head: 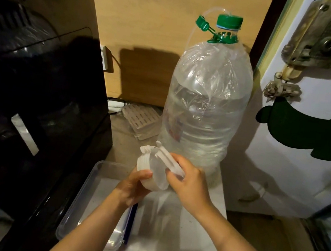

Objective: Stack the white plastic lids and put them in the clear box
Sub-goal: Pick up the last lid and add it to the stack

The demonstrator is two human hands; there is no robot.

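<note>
At your far left stands a large glossy black appliance (38, 76), its side close against the clear rectangular plastic box (85, 197), which lies open on the pale tabletop (174, 245) beneath your forearms. A dark blue strip (131, 221) runs along the box's right edge. Your left hand (132, 187) is raised above the box's far end and is closed around a stack of round white plastic lids (150, 166); the thumb lies across the near rim and the fingers wrap underneath, so the stack sits tilted on its side in the palm, ribbed edges showing at upper left. Your right hand (188, 182) meets it from the other side, fingers pinched on further flat white lids (170, 162) held edge-on and pressed against the stack's open face. All the lids you hold are in the air, above and just right of the box's far corner, none inside it. Just behind your hands stands a tall clear plastic water bottle with a green cap (204, 101). Behind it, to its left, a slatted beige item (141, 119) lies flat. A white door (310, 129) with a metal latch closes the right side.
</note>
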